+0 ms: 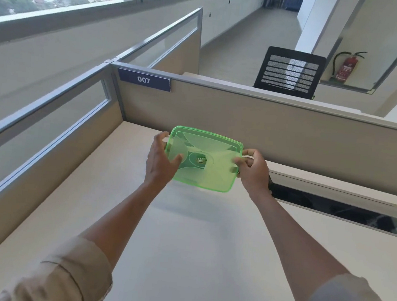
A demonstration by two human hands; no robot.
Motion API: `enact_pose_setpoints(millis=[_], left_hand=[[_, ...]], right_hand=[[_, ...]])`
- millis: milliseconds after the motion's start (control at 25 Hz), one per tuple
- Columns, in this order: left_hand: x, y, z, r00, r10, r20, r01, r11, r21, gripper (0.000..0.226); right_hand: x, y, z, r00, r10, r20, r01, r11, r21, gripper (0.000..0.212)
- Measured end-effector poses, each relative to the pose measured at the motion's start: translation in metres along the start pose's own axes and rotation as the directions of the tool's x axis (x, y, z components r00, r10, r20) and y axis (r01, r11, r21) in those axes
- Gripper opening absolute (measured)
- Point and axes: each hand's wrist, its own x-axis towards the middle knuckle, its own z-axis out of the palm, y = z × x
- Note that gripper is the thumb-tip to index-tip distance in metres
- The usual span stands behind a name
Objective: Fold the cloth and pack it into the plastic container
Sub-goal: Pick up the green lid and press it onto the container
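Note:
A translucent green plastic container with its lid on hangs in the air above the white desk, tilted with its lid face toward me. My left hand grips its left edge, thumb over the lid. My right hand pinches its right edge. A small label shows at the lid's centre. No cloth is in view; the container's inside is blurred through the plastic.
Beige cubicle partitions close off the desk at the back and left, one with a blue "007" sign. An open cable trough cuts the desk at right. A black mesh chair and a red fire extinguisher stand beyond.

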Motion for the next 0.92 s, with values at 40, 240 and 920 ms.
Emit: enact_pose_setpoints(millis=[40,240,920], left_hand=[[0.005,-0.007,-0.006,1.000,-0.027,0.000,0.027,0.999,0.019,0.061],[0.039,-0.030,-0.025,0.993,-0.118,0.030,0.111,0.977,0.180,0.055],[0.097,-0.085,0.019,0.979,-0.154,0.133,0.067,0.861,0.505,0.057]], right_hand=[[0.000,-0.003,0.012,1.000,0.014,-0.025,-0.013,1.000,0.020,0.021],[0.004,-0.004,0.071,0.999,0.039,-0.021,-0.039,0.999,0.002,0.029],[0.056,0.035,0.147,0.990,0.138,-0.001,-0.125,0.891,-0.437,0.048]])
